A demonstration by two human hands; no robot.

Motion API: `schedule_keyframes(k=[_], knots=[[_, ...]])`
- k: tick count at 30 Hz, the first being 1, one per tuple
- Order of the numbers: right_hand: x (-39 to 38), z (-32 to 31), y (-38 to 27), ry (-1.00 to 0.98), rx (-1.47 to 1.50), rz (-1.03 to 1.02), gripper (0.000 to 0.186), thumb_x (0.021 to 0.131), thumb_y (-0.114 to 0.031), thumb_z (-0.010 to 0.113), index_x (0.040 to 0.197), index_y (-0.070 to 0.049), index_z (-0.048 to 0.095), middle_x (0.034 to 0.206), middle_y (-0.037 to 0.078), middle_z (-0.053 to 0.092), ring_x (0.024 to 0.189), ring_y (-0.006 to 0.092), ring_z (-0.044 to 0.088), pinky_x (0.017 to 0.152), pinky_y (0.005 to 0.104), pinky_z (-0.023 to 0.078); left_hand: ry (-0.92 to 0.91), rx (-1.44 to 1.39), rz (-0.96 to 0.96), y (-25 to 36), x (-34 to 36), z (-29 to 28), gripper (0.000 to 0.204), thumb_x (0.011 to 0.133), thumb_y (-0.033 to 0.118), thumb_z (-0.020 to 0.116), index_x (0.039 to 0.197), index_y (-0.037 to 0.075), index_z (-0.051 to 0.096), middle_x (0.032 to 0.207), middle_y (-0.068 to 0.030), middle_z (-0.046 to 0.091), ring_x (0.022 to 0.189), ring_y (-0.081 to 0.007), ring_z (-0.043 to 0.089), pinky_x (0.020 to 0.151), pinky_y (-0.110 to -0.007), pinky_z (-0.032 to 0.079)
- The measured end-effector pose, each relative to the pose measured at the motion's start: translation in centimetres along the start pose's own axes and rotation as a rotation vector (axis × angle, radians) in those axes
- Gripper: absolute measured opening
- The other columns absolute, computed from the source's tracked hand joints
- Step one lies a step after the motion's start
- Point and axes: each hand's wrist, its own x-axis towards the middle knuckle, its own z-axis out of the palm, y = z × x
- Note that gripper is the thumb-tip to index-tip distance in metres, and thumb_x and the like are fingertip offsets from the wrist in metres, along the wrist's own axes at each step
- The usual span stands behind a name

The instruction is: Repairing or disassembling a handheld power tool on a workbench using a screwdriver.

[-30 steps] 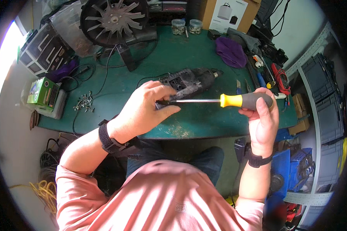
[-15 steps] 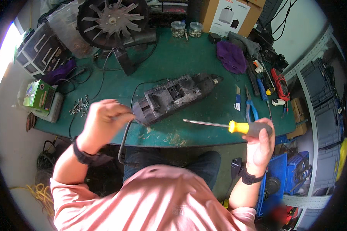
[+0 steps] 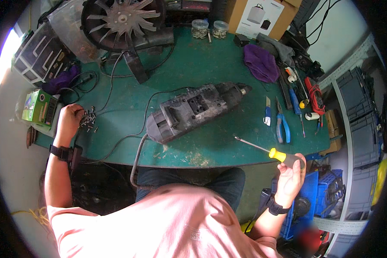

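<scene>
My left hand [image 3: 70, 122] is at the pile of loose screws [image 3: 89, 121] on the left of the green bench. Its fingers are curled and drawn together at the pile's edge; anything between the fingertips is hidden. My right hand [image 3: 291, 174] holds a screwdriver [image 3: 278, 155] by its yellow and dark grey handle, off the bench's front edge. The shaft points up and to the left, touching nothing. Between my hands lies a long, dusty black machine housing [image 3: 195, 109], with recesses on its upper face and a thick black cable [image 3: 136, 161] running off its near end.
On the right lie pliers [image 3: 282, 124], a utility knife [image 3: 267, 112], a blue-handled screwdriver [image 3: 295, 101] and a purple cloth [image 3: 261, 63]. A finned fan wheel [image 3: 123, 18] stands at the back left. Two jars [image 3: 200, 29] hold small parts. A green box [image 3: 39, 107] sits at the left edge.
My left hand has moved left, from beside the machine's near end to the screws. My right hand has shifted slightly down, and the screwdriver's tip has swung to the right.
</scene>
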Motion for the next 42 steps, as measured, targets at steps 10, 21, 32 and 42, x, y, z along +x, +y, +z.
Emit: schedule_keyframes(k=[10,21,32,42], knots=[[-0.4,0.8,-0.4,-0.024,-0.014,0.014,0.028,0.093,-0.01,0.062,0.118,-0.003,0.05,0.105,0.009,0.059,0.083,0.0201,0.065,0.069,0.0329,0.06,-0.028,0.014,0.06,-0.2,-0.2,0.4,0.008,0.077,-0.001,0.063,0.084,-0.005,0.065,0.079,-0.0189,0.064,0.076,-0.0339,0.064,0.07,-0.038,0.05],[-1.3,0.0,0.4,-0.012,-0.278,0.022,0.027,0.092,-0.004,0.06,0.117,-0.004,0.051,0.102,0.009,0.063,0.079,0.0165,0.065,0.069,0.0293,0.058,0.0,-0.315,0.028,7.1,-1.3,-0.7,0.027,0.074,0.002,0.074,0.099,-0.003,0.064,0.09,-0.0104,0.063,0.073,-0.0189,0.058,0.068,-0.03,0.048],[-3.2,0.5,-1.2,-0.366,-1.024,0.08,0.043,0.071,0.001,0.077,0.111,0.003,0.063,0.101,0.014,0.068,0.089,0.0204,0.066,0.078,0.0312,0.053,-0.251,-0.074,0.303,22.3,-1.2,5.0,0.097,0.059,0.036,0.087,0.134,-0.01,0.045,0.127,-0.0257,0.053,0.121,-0.0379,0.05,0.103,-0.041,0.042],[-4.1,0.4,-0.4,-0.302,-0.925,0.057,0.036,0.072,0.003,0.072,0.107,0.002,0.063,0.094,0.009,0.066,0.084,0.0173,0.062,0.078,0.0303,0.05,-0.234,-0.102,0.307,23.2,-2.0,6.3,0.088,0.058,0.032,0.086,0.127,-0.008,0.049,0.119,-0.0241,0.058,0.115,-0.036,0.055,0.102,-0.039,0.043]])
